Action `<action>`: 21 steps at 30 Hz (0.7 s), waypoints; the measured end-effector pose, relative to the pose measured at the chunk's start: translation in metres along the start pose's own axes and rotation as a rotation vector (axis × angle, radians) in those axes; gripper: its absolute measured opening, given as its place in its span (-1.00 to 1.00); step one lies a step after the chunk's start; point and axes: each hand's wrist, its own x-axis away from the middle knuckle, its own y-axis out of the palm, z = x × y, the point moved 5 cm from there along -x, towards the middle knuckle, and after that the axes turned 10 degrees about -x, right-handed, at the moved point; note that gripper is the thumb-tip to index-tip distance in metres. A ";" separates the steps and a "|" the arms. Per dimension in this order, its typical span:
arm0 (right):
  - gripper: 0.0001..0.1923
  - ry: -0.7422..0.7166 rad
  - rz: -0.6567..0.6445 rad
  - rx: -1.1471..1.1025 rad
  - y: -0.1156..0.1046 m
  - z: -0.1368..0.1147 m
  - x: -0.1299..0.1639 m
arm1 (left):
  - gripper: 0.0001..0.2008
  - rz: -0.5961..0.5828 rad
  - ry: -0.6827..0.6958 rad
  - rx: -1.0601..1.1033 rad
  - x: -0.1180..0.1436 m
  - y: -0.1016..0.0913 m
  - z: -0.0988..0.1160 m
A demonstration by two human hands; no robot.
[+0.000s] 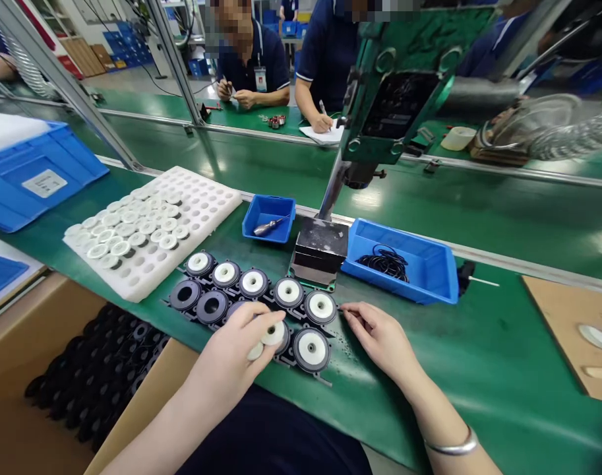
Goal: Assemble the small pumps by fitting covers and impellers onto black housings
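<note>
Left hand (pixel 231 349) pinches two white discs (pixel 268 338) between thumb and fingertips, over the front row of black housings (pixel 251 303) on the green belt (pixel 479 369). Right hand (pixel 380 336) rests just beside that row, fingers loosely curled, fingertips touching the belt near the rightmost housing; it holds nothing.

Holding two discs at once looks risky: one could slip from the pinch and roll off the belt's near edge, or seat tilted in its housing. The housings lie close together, so a nudge from either hand might shift their neighbours.

About ten housings show: seven carry white discs, two stand empty, and one is hidden under the hand. Behind them, the white foam tray (pixel 192 198) holds roughly twenty-five discs. Two blue bins stand beyond, the small bin (pixel 261 231) with one metal tool, the large bin (pixel 429 270) with black rings.
</note>
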 end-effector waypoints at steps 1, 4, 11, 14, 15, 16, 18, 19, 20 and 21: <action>-0.71 -0.001 0.001 0.002 0.000 0.001 0.000 | -0.64 -0.039 0.008 0.000 -0.001 0.000 0.001; -0.72 -0.001 0.000 0.002 0.001 0.004 0.000 | -0.63 -0.011 -0.038 0.091 -0.004 -0.012 -0.003; -0.71 -0.001 -0.002 0.008 0.002 0.005 -0.001 | -0.78 0.260 -0.301 0.431 -0.011 -0.013 -0.038; -0.70 0.004 -0.005 0.010 0.002 0.005 -0.002 | -0.84 0.346 -0.226 0.408 -0.014 -0.011 -0.036; -0.69 0.008 -0.007 0.011 0.002 0.006 -0.002 | -0.84 0.358 -0.192 0.386 -0.015 -0.012 -0.033; -0.69 0.012 -0.010 0.012 0.002 0.006 -0.002 | -0.84 0.366 -0.159 0.363 -0.016 -0.013 -0.031; -0.69 0.017 -0.014 0.014 0.002 0.007 -0.002 | -0.83 0.370 -0.111 0.317 -0.017 -0.017 -0.028; -0.69 0.016 -0.013 0.015 0.001 0.008 -0.002 | -0.82 0.361 -0.099 0.300 -0.017 -0.017 -0.028; -0.68 0.013 -0.011 0.015 0.001 0.009 -0.002 | -0.81 0.348 -0.097 0.294 -0.016 -0.017 -0.028; -0.68 0.010 -0.010 0.017 0.001 0.010 -0.002 | -0.81 0.334 -0.103 0.293 -0.016 -0.016 -0.028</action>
